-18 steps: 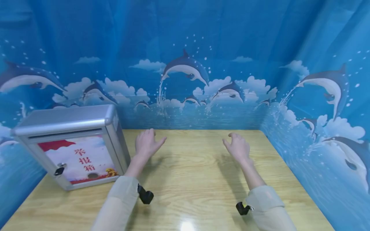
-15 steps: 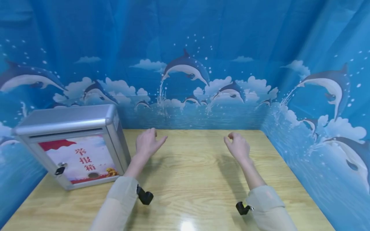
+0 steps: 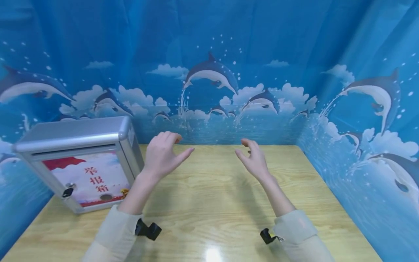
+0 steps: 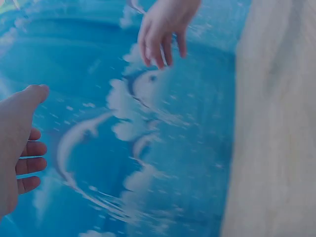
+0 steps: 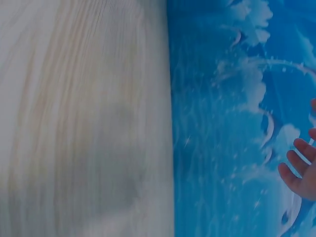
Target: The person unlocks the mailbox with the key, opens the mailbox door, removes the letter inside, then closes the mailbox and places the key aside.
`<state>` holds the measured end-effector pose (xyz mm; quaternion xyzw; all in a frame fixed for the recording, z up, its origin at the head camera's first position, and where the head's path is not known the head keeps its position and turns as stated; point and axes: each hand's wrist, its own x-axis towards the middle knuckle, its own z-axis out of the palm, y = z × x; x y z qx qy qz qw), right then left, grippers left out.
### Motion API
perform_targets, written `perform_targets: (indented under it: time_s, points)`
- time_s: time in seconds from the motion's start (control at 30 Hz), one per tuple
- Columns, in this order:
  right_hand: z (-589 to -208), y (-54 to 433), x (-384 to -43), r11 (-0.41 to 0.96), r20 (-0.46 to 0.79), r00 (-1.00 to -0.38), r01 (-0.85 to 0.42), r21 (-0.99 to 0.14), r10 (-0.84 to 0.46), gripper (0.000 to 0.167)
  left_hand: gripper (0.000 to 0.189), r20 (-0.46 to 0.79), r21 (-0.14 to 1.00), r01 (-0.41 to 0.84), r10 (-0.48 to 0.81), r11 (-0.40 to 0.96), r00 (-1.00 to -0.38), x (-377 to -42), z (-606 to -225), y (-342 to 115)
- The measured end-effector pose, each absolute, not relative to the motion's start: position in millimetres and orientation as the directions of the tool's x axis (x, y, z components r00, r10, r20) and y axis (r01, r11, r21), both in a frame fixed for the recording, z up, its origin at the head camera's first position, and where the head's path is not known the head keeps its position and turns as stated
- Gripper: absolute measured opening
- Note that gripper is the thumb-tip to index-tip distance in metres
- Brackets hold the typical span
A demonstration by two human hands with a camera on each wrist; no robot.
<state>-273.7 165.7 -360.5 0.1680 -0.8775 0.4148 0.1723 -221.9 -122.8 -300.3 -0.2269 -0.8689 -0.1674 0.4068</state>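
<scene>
My left hand (image 3: 161,154) hovers over the wooden table, just right of a silver metal box (image 3: 76,133) with a printed front panel. Its thumb is spread apart and the fingers are relaxed, holding nothing. My right hand (image 3: 255,160) is held above the table on the other side, fingers loosely bent, also holding nothing. A wide gap lies between the two hands. In the left wrist view the left hand (image 4: 19,143) shows at the left edge and the right hand (image 4: 168,24) at the top. Fingers (image 5: 297,163) show at the right edge of the right wrist view.
The box's front has red characters, a slot under its lid and a black key or latch (image 3: 67,192) at the left. A pale wood-grain table (image 3: 203,203) lies beneath. Blue dolphin-print curtains (image 3: 209,25) close off the back and sides.
Both hands have risen off the table area. The left hand has come up and slightly nearer; the right hand has moved left and up. The box has stayed in place.
</scene>
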Motion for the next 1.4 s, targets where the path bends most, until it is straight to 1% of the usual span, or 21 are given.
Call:
perform_targets:
  time_s: [0.1, 0.2, 0.27, 0.37, 0.43, 0.5, 0.53, 0.67, 0.73, 0.8, 0.97, 1.03, 1.17, 1.27, 1.33, 1.4]
  points:
    - [-356, 152, -270, 0.567, 0.446, -0.875, -0.467, -0.679, -0.188, 0.048, 0.040, 0.824, 0.073, 0.547, 0.258, 0.834, -0.504, -209, -286, -131]
    - [-353, 137, -266, 0.542, 0.455, -0.859, -0.505, -0.672, -0.236, 0.048, 0.044, 0.862, 0.068, 0.559, 0.234, 0.826, -0.450, -198, -277, -143]
    - [-351, 127, -264, 0.523, 0.457, -0.846, -0.530, -0.667, -0.275, 0.049, 0.052, 0.887, 0.081, 0.563, 0.199, 0.822, -0.418, -190, -271, -152]
    - [-348, 111, -261, 0.497, 0.455, -0.827, -0.562, -0.661, -0.330, 0.051, 0.067, 0.909, 0.132, 0.551, 0.120, 0.824, -0.398, -179, -262, -166]
    - [-347, 100, -260, 0.483, 0.453, -0.815, -0.580, -0.656, -0.362, 0.053, 0.075, 0.909, 0.187, 0.527, 0.057, 0.829, -0.412, -172, -257, -176]
    - [-346, 89, -258, 0.469, 0.444, -0.805, -0.591, -0.657, -0.393, 0.055, 0.080, 0.893, 0.252, 0.491, -0.005, 0.834, -0.450, -166, -253, -188]
    - [-346, 84, -257, 0.461, 0.439, -0.802, -0.594, -0.659, -0.405, 0.055, 0.079, 0.881, 0.288, 0.469, -0.039, 0.835, -0.472, -163, -252, -194]
    - [-346, 65, -255, 0.438, 0.425, -0.786, -0.608, -0.662, -0.450, 0.058, 0.060, 0.827, 0.418, 0.383, -0.170, 0.824, -0.536, -154, -247, -219]
    - [-346, 56, -256, 0.432, 0.427, -0.774, -0.622, -0.653, -0.467, 0.058, 0.059, 0.804, 0.465, 0.339, -0.230, 0.818, -0.549, -151, -244, -231]
    - [-347, 49, -256, 0.427, 0.428, -0.762, -0.634, -0.645, -0.485, 0.059, 0.063, 0.780, 0.495, 0.280, -0.278, 0.822, -0.561, -150, -242, -245]
    - [-349, 30, -257, 0.403, 0.398, -0.751, -0.633, -0.661, -0.528, 0.061, 0.068, 0.720, 0.539, 0.134, -0.371, 0.832, -0.587, -146, -241, -281]
    - [-349, 23, -258, 0.389, 0.378, -0.752, -0.622, -0.680, -0.540, 0.063, 0.068, 0.677, 0.589, 0.085, -0.433, 0.804, -0.595, -145, -242, -294]
    - [-351, 6, -258, 0.366, 0.344, -0.756, -0.595, -0.715, -0.557, 0.070, 0.071, 0.601, 0.671, 0.003, -0.542, 0.741, -0.588, -145, -247, -320]
    - [-351, -7, -258, 0.363, 0.318, -0.764, -0.572, -0.735, -0.561, 0.074, 0.078, 0.558, 0.690, -0.042, -0.567, 0.723, -0.606, -150, -261, -352]
    - [-351, -15, -259, 0.359, 0.296, -0.773, -0.550, -0.754, -0.562, 0.075, 0.085, 0.524, 0.695, -0.071, -0.571, 0.716, -0.632, -164, -286, -388]
    - [-350, -23, -260, 0.356, 0.275, -0.780, -0.528, -0.771, -0.563, 0.078, 0.093, 0.488, 0.719, -0.053, -0.557, 0.693, -0.672, -182, -320, -433]
